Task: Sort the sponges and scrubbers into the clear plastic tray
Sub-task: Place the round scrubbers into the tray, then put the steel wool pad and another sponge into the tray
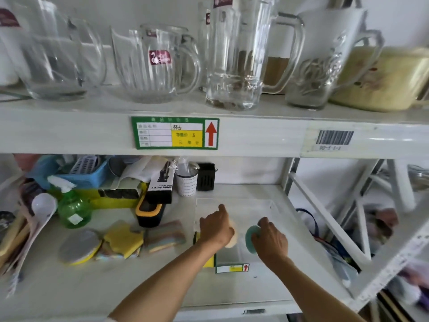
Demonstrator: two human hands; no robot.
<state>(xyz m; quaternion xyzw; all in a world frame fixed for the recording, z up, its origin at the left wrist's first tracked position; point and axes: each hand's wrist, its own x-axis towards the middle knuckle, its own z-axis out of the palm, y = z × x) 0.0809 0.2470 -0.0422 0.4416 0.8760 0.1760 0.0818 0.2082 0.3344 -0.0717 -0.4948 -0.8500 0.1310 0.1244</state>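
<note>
The clear plastic tray [267, 205] lies on the lower shelf, right of centre. Both my hands are inside it. My left hand [217, 227] holds a pale cream round sponge [232, 240], mostly hidden under the palm. My right hand [270, 240] grips a teal round scrubber [251, 238] standing on edge. A yellow sponge [209, 261] peeks out under my left forearm at the tray's near-left corner. To the left on the shelf lie a grey-and-yellow oval scrubber [77, 247], yellow sponges [124, 241] and a striped pastel sponge [166, 235].
A black-and-orange brush [149, 211], a green spray bottle [73, 209], a spray-bottle box [161, 187], a blue basket [86, 175] and a black holder [205, 176] crowd the shelf's back left. Glass jugs [157, 66] stand on the shelf above. A white rack frame [325, 214] borders the right.
</note>
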